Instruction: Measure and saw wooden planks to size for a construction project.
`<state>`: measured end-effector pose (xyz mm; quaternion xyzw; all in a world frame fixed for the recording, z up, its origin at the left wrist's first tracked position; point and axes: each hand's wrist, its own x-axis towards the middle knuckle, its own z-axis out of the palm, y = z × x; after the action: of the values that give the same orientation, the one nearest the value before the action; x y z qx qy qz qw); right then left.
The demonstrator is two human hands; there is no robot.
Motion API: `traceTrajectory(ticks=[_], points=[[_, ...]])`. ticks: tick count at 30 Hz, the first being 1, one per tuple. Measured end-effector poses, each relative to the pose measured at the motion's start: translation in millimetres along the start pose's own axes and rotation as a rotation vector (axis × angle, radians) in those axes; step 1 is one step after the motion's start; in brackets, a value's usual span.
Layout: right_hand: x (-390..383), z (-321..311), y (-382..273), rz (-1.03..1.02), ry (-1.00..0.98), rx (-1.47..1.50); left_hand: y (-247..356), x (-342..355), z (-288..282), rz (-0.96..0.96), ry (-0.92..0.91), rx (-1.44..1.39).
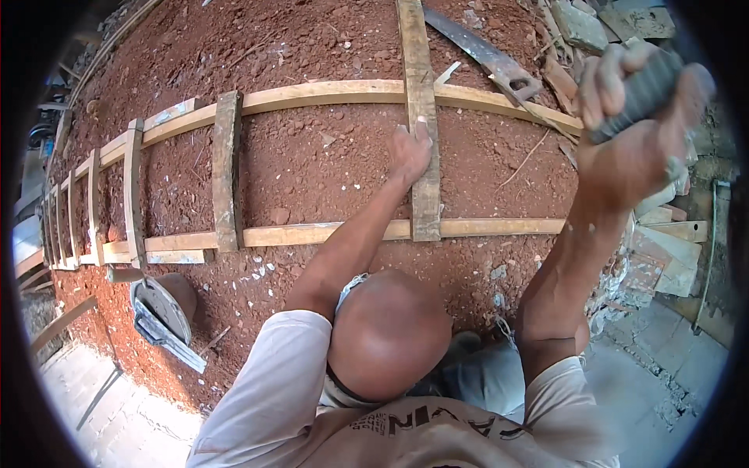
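Note:
A weathered wooden crosspiece (pixel 420 70) lies over two long pale wooden rails, the far rail (pixel 324 93) and the near rail (pixel 312 234). My left hand (pixel 410 152) is closed at the crosspiece's left edge, between the rails. Its thumb rests on the wood; whether a small item is also pinched there cannot be made out. Raised at the upper right, my right hand (pixel 636 117) wraps round a dark ridged tool handle (pixel 641 92). The tool's head does not show, and motion blurs this hand.
A handsaw (pixel 484 54) lies on reddish soil beyond the far rail. Several more crosspieces, one a rough slat (pixel 227 171), continue leftward. A bucket (pixel 175 300) with a metal-bladed tool (pixel 168 335) across it stands at lower left. Broken slabs (pixel 663 257) pile up at right.

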<state>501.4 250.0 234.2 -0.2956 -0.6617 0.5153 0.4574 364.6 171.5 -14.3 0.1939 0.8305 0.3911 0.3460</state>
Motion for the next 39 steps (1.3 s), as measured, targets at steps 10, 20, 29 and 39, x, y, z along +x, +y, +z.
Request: traceTrajectory(ticks=[10, 20, 29, 39], points=[[-25.9, 10.1, 69.6, 0.506, -0.082, -0.712, 7.5, -0.5, -2.9, 0.100, 0.081, 0.005], [-28.1, 25.4, 44.4, -0.043, 0.070, -0.143, -1.9, -8.0, 0.6, 0.040, 0.059, -0.014], [34.2, -17.9, -69.1, -0.052, 0.043, -0.245, 0.5, 6.8, 2.6, 0.007, 0.048, 0.036], [-78.9, 35.1, 121.4, 0.445, -0.291, -0.864, 4.3, -6.6, -8.5, 0.077, 0.083, -0.054]])
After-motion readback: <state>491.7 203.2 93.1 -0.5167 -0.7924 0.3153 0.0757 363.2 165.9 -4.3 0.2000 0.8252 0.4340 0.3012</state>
